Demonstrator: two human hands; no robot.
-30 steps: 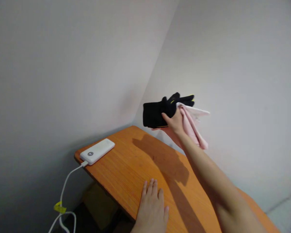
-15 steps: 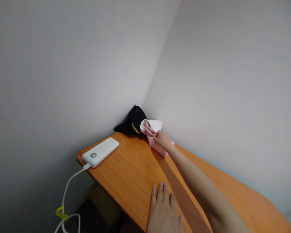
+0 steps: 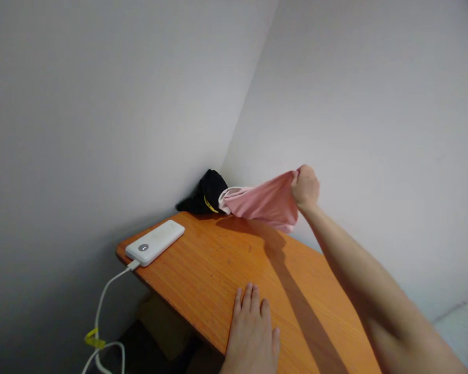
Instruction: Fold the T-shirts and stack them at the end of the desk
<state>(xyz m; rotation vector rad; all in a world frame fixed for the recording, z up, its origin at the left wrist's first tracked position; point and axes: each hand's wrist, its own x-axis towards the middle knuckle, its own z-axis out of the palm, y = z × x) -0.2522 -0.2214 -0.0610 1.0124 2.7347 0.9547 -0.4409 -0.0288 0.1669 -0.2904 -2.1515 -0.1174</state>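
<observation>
My right hand (image 3: 306,186) is closed on one end of a pink cloth (image 3: 267,200), lifted above the table near the right wall. The cloth stretches slantwise to the left, where its white-edged end (image 3: 225,201) lies against a black cap (image 3: 212,188) with a yellow mark. Whether that end touches the tabletop I cannot tell. My left hand (image 3: 251,332) rests flat on the wooden table (image 3: 214,259), fingers stretched out and holding nothing.
A white power bank (image 3: 156,242) lies at the table's left edge. From it a white cable (image 3: 100,306) with a yellow tie (image 3: 94,339) hangs down over the side. Two pale walls meet behind the cap.
My right hand has moved up and to the right, pulling the pink cloth out from a bunched heap into a stretched sheet. The left hand stays flat on the table.
</observation>
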